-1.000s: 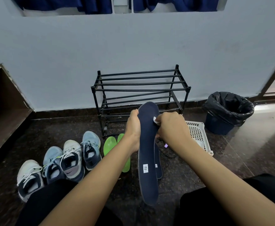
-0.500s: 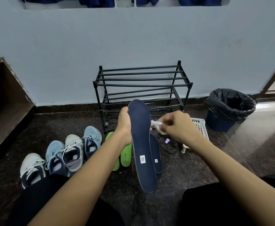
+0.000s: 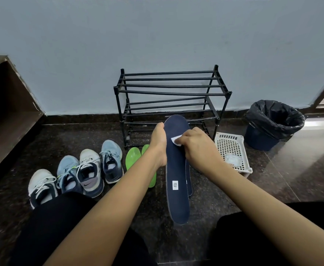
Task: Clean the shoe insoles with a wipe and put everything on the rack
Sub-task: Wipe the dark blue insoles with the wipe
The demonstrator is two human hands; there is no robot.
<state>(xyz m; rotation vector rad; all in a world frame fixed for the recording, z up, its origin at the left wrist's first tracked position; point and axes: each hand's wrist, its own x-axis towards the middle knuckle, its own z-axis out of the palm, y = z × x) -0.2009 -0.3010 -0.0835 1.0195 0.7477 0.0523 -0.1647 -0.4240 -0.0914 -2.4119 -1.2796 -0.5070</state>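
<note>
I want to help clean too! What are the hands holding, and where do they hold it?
The left hand grips the blue insole by its left edge, near the far end. The right hand pinches a white wipe against it.

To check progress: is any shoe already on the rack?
No, all four shoes stand on the floor left of the rack.

Rack (image 3: 168, 86) front partly screened by the raised insole (image 3: 177, 169), gripped at its edge by the left hand (image 3: 158, 143), and by the right hand (image 3: 193, 148) pinching a wipe (image 3: 176, 140). Top shelf bars bare, open from above. Left of rack base: green insoles (image 3: 133, 157) and row of shoes (image 3: 88, 169). Right: basket (image 3: 232, 148) just beside rack leg, bin (image 3: 272, 123) beyond. Open floor (image 3: 276, 181) right of basket.
</note>
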